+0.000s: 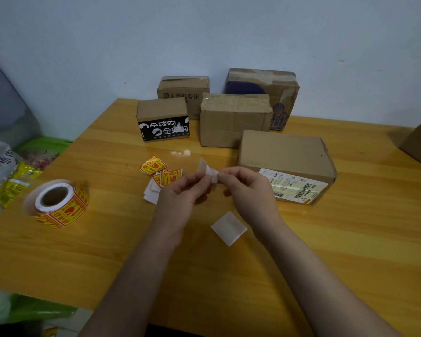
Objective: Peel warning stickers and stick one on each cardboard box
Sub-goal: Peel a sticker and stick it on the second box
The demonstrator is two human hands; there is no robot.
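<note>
Loose backing: a white square of backing paper [229, 228] lies flat on the yellow wooden table [326, 239], nearest the viewer, just under the right wrist.
Left hand: the left hand [180, 193] is raised above the table, its thumb and fingertips pressed together on one end of a small white-backed sticker piece [208, 171].
Right hand: the right hand [247, 188] pinches the other end of the same piece; the two hands meet fingertip to fingertip.
Held piece: its white side faces the camera, one corner folded up; whether the sticker is already parting from its backing cannot be told.
Sticker roll: a roll of yellow-and-red warning stickers on a white core [56, 203] stands near the left table edge, blurred.
Loose stickers: a few yellow-and-red warning stickers [162, 173] lie on the table just beyond the left hand, on white scraps.
Nearest box: a brown cardboard box with a white shipping label [287, 164] sits just beyond the right hand.
Far boxes: a box with a black printed band [163, 119], a plain taped box [233, 119], and two more boxes behind them against the pale wall [204, 32]; no warning sticker shows on any.
</note>
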